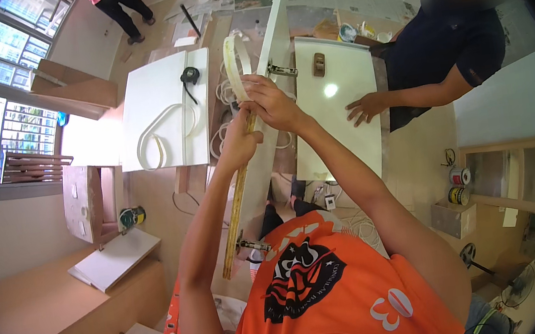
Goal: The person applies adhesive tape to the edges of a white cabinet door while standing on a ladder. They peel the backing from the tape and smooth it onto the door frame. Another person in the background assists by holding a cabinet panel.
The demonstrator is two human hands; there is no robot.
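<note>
A narrow white panel (271, 28) stands on edge before me, with metal hinges (281, 70) on its side. Along its near stretch, the edge (239, 221) looks yellowish and rough. A thin white strip (231, 60) of edge banding arcs up in a loop from my hands. My right hand (272, 102) pinches this strip just above the panel edge. My left hand (239, 142) is closed close below it, its fingertips meeting the right hand at the strip and the panel edge. Its thumb side touches the panel; exactly what its fingers grip is partly hidden.
At left, a white board (158, 80) carries a black tape measure (190, 76) and a curled strip. A co-worker's hand (368, 108) rests on the glossy white board (338, 137) at right, near a small wooden plane (319, 64). Another person (121, 7) stands far left.
</note>
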